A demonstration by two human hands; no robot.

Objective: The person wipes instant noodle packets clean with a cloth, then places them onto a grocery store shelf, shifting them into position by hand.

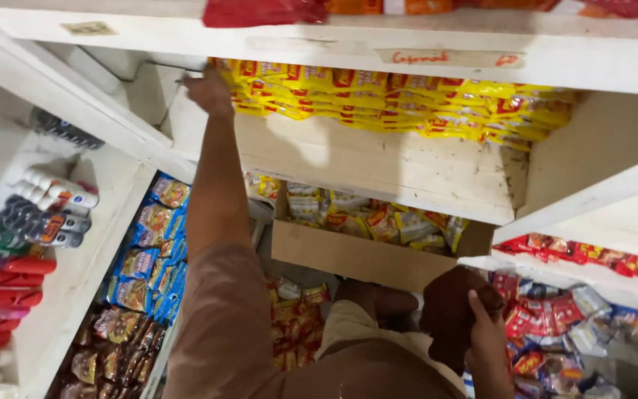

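White shop shelves, packed. Left hand reaches the yellow sachet stack, grip unclear. Right hand clutches a dark brown bundle near red sachets. Blue packets below left.

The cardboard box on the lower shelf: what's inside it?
The cardboard box holds loose yellow and pale snack packets. Only the top layer shows; the box's front wall hides whatever lies deeper.

Head camera looks down, close, at white shelves.
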